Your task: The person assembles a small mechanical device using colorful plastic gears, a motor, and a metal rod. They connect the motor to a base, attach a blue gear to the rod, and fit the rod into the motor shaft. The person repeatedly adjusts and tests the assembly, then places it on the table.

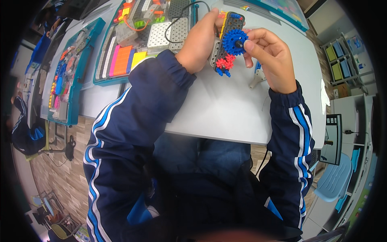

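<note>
My left hand [198, 43] is closed around the side of a small model of plastic building parts, raised above the white table. Dark grey perforated beams [233, 23] with a yellow strip make up its body. On its face sits a large blue gear [229, 45] with a black axle hub [238, 44] at its centre. My right hand [274, 58] pinches at the right edge of this gear, its thumb close to the hub. Smaller red gears [225, 62] and blue pins [223, 72] show at the model's lower end. The left fingertips are hidden behind the model.
A teal-rimmed parts case [96, 72] lies open at the back left, holding colourful beams, white blocks and a black cable [166, 32]. Another teal case [73, 97] stands further left. A light grey part [257, 79] rests on the table [225, 113] below my right hand.
</note>
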The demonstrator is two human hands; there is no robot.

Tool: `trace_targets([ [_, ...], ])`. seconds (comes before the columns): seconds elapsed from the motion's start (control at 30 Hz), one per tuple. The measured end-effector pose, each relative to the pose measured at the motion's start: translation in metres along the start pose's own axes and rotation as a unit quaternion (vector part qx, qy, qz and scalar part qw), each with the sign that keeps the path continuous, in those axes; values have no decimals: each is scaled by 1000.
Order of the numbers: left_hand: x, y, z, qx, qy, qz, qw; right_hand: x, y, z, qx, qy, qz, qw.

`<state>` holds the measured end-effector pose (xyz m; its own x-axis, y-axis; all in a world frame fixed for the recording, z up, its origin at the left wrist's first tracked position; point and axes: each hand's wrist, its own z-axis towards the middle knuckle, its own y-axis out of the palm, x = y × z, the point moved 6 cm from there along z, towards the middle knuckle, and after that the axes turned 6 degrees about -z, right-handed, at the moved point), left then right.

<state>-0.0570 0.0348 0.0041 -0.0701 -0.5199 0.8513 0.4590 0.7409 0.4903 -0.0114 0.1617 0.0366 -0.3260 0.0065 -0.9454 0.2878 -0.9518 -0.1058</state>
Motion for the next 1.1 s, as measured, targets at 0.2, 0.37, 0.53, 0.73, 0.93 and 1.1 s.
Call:
trace_targets([
  [0.2,5,1,1,-5,50,56,997,3,-1,-1,-23,25,-20,999],
  [0.37,2,-2,1,20,22,24,999,3,0,-1,-26,27,-23,999],
  [0.53,5,-1,-1,23,37,26,999,4,2,-1,-46,40,-14,998],
  [0.73,10,-5,-1,38,79,62,994,5,4,0,-64,39,-4,997],
  [0.93,12,-12,-4,104,118,109,982,7,5,1,-39,39,28,998],
  [1.1,14,-8,-6,65,110,82,988,11,2,-1,-50,43,74,995],
])
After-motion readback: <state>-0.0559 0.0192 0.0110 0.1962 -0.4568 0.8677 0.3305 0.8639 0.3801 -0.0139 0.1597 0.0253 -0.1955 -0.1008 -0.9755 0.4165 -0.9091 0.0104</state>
